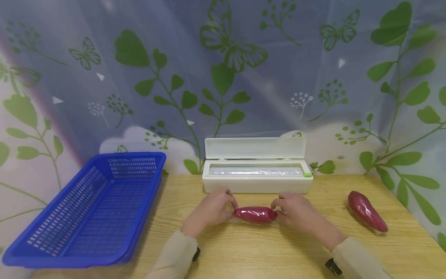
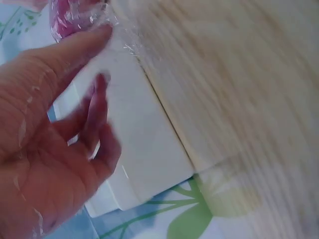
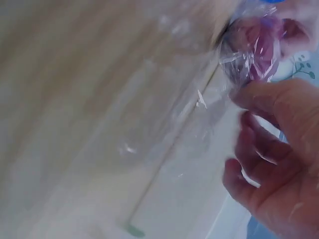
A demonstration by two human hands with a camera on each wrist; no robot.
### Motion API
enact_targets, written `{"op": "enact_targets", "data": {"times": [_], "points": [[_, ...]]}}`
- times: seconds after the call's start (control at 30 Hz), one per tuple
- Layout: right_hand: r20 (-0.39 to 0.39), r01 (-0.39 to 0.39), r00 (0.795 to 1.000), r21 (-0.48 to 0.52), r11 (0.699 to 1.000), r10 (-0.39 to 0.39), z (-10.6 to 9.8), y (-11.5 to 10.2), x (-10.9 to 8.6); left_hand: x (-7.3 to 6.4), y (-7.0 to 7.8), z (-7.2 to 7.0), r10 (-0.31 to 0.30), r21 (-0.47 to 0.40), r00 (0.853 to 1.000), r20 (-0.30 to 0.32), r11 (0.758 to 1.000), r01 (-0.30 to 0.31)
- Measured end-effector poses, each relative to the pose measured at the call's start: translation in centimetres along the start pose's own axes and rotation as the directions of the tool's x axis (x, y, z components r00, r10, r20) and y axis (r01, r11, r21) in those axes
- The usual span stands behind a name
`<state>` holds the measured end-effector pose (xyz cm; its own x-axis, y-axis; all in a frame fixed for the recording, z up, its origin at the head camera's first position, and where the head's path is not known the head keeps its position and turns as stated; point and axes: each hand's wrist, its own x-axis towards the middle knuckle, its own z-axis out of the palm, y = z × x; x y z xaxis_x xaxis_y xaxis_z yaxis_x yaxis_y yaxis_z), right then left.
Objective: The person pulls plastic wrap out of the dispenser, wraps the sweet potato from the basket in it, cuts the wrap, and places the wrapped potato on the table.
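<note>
A purplish-red sweet potato (image 1: 256, 215) in clear cling film lies on the table in front of me, between my two hands. At its left end my left hand (image 1: 214, 207) pinches the film with thumb and fingertips. My right hand (image 1: 296, 211) pinches the film at the opposite end. In the left wrist view, loose cling film (image 2: 122, 37) bunches at the thumb tip, with the other fingers bent below. The right wrist view shows crinkled film (image 3: 237, 62) by that thumb, and a clear sheet stretching out to the left.
A white cling film dispenser (image 1: 258, 185) with its lid raised stands just behind my hands, a green slider at its right end. On the left is a blue plastic basket (image 1: 139, 232). Another film-wrapped sweet potato (image 1: 366, 212) lies to the right. A patterned curtain hangs behind the table.
</note>
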<state>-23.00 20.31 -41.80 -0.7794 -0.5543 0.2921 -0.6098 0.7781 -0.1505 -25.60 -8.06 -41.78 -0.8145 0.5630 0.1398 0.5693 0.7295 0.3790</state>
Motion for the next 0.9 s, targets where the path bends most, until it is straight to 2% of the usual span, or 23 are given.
{"op": "enact_targets", "data": {"times": [0.07,0.17,0.23,0.33,0.4,0.47,0.5,0.6,0.7,0.8,0.87,0.9], "points": [[0.058,-0.041,0.998,0.092,0.995,0.036,0.1,-0.3,0.0,0.1,0.3,0.1,-0.023,0.013,0.999,-0.026,1.0,0.023],[0.135,-0.129,0.986,0.238,0.963,0.098,0.2,-0.6,-0.1,0.1,0.6,0.1,-0.064,-0.007,0.998,-0.025,0.998,0.064],[0.167,-0.177,0.977,0.315,0.932,0.129,0.1,-0.8,-0.2,0.2,0.7,0.1,-0.093,-0.052,0.996,0.007,0.994,0.093],[0.206,-0.224,0.967,0.398,0.89,0.151,-0.1,-1.0,-0.2,0.3,0.8,-0.1,-0.098,-0.139,0.993,0.058,0.985,0.106],[0.24,-0.258,0.957,0.448,0.856,0.163,-0.2,-1.1,-0.1,0.4,0.8,-0.2,-0.106,-0.234,0.99,0.093,0.964,0.125],[0.267,-0.283,0.949,0.487,0.826,0.168,-0.3,-1.3,0.0,0.4,0.9,-0.4,-0.116,-0.342,0.987,0.115,0.928,0.149],[0.276,-0.294,0.946,0.508,0.81,0.171,-0.3,-1.4,0.1,0.4,1.0,-0.4,-0.124,-0.402,0.985,0.122,0.901,0.163],[0.294,-0.329,0.938,0.579,0.746,0.185,-0.2,-1.5,0.1,0.5,1.2,-0.6,-0.151,-0.562,0.98,0.133,0.802,0.2],[0.307,-0.349,0.934,0.672,0.653,0.182,-0.1,-1.5,0.0,0.5,1.3,-0.7,-0.15,-0.687,0.98,0.133,0.699,0.201],[0.314,-0.363,0.931,0.746,0.558,0.187,0.1,-1.4,0.0,0.5,1.3,-0.8,-0.13,-0.766,0.981,0.145,0.613,0.195],[0.314,-0.37,0.929,0.782,0.501,0.196,0.2,-1.3,-0.1,0.5,1.3,-0.9,-0.108,-0.799,0.981,0.159,0.57,0.192],[0.311,-0.371,0.929,0.793,0.484,0.202,0.2,-1.2,0.0,0.5,1.2,-0.9,-0.098,-0.807,0.982,0.161,0.56,0.188]]}}
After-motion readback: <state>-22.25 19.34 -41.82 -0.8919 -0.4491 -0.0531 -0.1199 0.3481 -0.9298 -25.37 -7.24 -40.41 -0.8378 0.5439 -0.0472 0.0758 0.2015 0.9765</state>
